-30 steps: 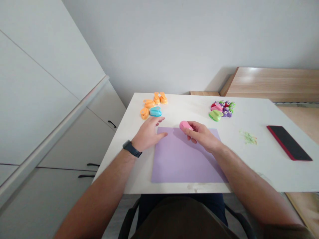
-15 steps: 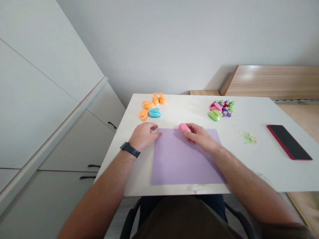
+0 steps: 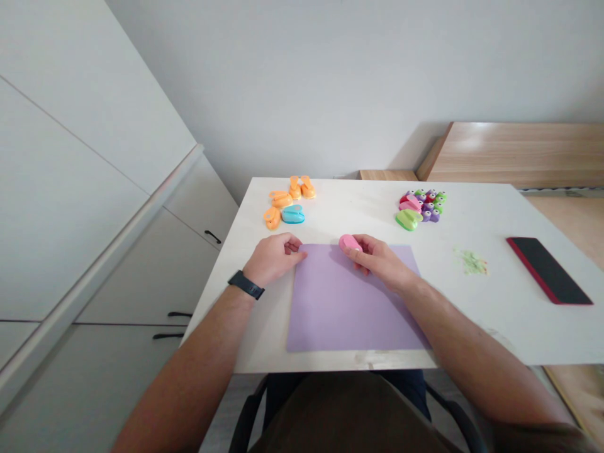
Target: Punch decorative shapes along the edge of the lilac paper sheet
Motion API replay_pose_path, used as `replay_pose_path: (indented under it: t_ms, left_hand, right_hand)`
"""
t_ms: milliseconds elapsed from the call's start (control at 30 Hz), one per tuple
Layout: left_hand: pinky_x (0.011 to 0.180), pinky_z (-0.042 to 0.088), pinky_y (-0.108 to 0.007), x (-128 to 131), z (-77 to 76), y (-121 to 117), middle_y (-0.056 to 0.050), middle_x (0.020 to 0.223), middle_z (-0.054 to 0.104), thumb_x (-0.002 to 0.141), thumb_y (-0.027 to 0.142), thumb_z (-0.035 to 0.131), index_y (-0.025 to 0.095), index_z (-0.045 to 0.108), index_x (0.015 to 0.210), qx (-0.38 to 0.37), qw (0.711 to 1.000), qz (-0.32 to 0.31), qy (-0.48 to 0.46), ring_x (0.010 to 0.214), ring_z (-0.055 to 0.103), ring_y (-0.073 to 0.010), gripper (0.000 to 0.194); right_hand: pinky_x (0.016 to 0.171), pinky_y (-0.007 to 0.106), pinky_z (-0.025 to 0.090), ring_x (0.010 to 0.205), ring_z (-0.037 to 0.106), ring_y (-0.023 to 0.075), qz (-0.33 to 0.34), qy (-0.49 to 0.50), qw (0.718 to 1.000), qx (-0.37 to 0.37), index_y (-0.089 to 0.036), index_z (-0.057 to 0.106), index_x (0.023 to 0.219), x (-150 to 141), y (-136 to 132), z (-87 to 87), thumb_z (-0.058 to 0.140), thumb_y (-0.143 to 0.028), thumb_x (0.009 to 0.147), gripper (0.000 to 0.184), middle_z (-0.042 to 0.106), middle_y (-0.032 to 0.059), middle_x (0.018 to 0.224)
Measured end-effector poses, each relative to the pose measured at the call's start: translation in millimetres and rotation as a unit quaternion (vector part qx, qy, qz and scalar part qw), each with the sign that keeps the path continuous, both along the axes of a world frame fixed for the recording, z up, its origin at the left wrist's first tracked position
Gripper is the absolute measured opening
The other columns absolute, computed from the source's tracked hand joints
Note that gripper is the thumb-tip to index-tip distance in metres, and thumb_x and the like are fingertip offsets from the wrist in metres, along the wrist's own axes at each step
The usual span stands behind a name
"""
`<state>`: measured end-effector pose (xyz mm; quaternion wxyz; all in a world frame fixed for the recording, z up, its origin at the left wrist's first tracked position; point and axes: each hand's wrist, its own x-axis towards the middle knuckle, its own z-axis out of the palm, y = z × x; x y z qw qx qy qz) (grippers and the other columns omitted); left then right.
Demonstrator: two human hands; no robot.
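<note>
A sheet of purple paper (image 3: 349, 314) lies flat near the front of the white table (image 3: 330, 220). At its far left corner, my left hand (image 3: 272, 259) pinches the edge between thumb and fingers. My right hand (image 3: 381, 263) is closed around a pink craft punch (image 3: 348, 242), over the far edge of the sheet. Whether the punch's slot is on the paper's edge I cannot tell. The underside of the punch is hidden.
Orange craft punches (image 3: 282, 199) and a blue punch (image 3: 293, 214) stand at the back left. At the back right are a green punch (image 3: 408, 219) and several small coloured punches (image 3: 430, 207). Paper scraps (image 3: 472, 262) and a black, red-edged flat case (image 3: 550, 270) lie right.
My left thumb and fingers have drawn together on the paper's corner. My right hand and the pink punch have hardly moved.
</note>
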<state>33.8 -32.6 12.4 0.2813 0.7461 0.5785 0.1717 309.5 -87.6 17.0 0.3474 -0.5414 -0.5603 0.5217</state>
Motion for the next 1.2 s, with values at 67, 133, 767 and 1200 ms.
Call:
replay_pose_path:
  t_ms: [67,133,767,1200]
  left_hand:
    - [0.073,0.053,-0.033,-0.2,-1.1,-0.3,-0.002,0.089,0.076,0.079,0.049,0.073,0.023,0.073,0.094,-0.016,1.0,-0.004,-0.023,0.081,0.07,-0.0218,0.03]
    - [0.074,0.053,-0.032,-0.4,-2.6,-0.3,-0.002,0.09,0.077,0.08,0.05,0.071,0.022,0.072,0.093,-0.032,0.998,-0.009,-0.052,0.082,0.071,-0.0213,0.031]
    - [0.053,0.045,-0.026,4.3,5.2,-6.2,0.001,0.069,0.066,0.083,0.062,0.069,0.02,0.066,0.087,-0.16,0.969,-0.021,-0.185,0.056,0.06,-0.0135,0.042]
    - [0.059,0.05,-0.027,4.1,6.2,-7.6,0.0,0.076,0.069,0.082,0.05,0.073,0.019,0.065,0.087,-0.227,0.94,-0.053,-0.248,0.064,0.063,-0.0145,0.032]
  right_hand:
    - [0.05,0.025,0.038,0.063,0.052,0.0116,-0.005,0.009,1.0,-0.007,-0.017,0.064,0.119,-0.2,-0.1,0.5,0.071,-0.06,0.086,0.055,0.06,0.0004,0.08]
    - [0.05,0.025,0.039,0.064,0.053,0.0117,-0.016,0.022,0.999,-0.017,-0.017,0.062,0.12,-0.3,0.0,-0.1,0.073,-0.058,0.084,0.056,0.06,0.0004,0.081]
    - [0.056,0.027,0.044,0.073,0.059,0.0155,-0.033,0.184,0.981,-0.054,-0.023,0.068,0.114,2.6,2.5,-0.8,0.076,-0.056,0.082,0.046,0.068,0.0061,0.1]
    - [0.065,0.032,0.05,0.076,0.06,0.0188,-0.034,0.278,0.956,-0.092,-0.024,0.065,0.103,1.8,6.0,1.5,0.065,-0.057,0.088,0.036,0.061,0.0038,0.092]
